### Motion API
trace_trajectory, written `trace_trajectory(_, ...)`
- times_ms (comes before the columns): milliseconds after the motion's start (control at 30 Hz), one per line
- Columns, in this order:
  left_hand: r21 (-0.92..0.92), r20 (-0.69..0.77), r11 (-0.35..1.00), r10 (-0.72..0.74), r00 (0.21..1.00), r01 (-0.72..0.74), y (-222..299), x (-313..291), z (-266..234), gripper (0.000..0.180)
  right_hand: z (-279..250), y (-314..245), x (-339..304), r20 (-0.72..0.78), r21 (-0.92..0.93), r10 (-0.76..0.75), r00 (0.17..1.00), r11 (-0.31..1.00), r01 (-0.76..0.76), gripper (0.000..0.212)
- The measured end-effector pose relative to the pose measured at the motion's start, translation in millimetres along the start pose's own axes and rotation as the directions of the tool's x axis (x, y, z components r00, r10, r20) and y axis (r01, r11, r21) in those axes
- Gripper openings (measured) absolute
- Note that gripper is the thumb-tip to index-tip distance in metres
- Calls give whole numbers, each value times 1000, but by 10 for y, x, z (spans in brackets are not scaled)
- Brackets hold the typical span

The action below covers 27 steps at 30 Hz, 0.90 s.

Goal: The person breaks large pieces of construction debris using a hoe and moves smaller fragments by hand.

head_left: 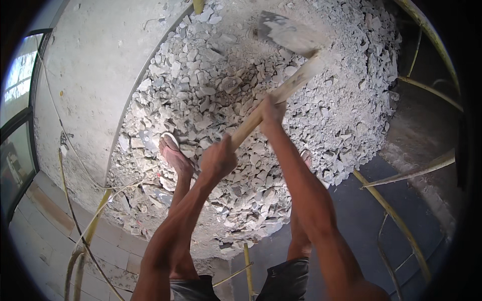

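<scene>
My left hand (pixel 219 159) is wrapped round the near end of a wooden hoe handle (pixel 249 124). Higher up the same handle, my right hand (pixel 272 114) is closed on it. The handle slants away to the upper right. At its far end a broad, dusty metal hoe blade (pixel 288 34) sticks out to the left, over the far part of a heap of broken rubble (pixel 221 90). Slight blur covers the blade and the upper handle. Whether the blade touches the rubble I cannot tell.
My sandalled left foot (pixel 173 153) stands on the rubble; my right foot is mostly hidden behind my arm. A pale concrete wall (pixel 100 65) borders the heap at left. Yellowish poles (pixel 396 220) and ropes surround it. A dark blue sheet (pixel 361 236) lies at lower right.
</scene>
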<state>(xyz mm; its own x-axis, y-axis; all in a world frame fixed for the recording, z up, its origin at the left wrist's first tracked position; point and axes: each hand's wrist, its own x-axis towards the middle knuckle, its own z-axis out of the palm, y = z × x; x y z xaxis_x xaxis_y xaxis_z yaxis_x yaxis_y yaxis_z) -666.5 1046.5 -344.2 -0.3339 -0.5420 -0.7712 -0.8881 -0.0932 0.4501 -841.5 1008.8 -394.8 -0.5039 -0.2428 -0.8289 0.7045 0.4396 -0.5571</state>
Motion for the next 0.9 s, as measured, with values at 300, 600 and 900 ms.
trace_trajectory(300,-172,83,985,-15,996,29,429,61,1012,31,-970,241,738,-72,-137,-19,997,991,9,26)
trace_trajectory(600,-262,316,929,-172,933,260,6,-1759,1639,35,-1787,1445,-704,-33,-527,-118,992,846,83,52)
trace_trajectory(900,-360,481,844,-198,854,398,183,-3026,2291,37,-2894,1419,-1753,-219,-460,137,966,859,-226,37)
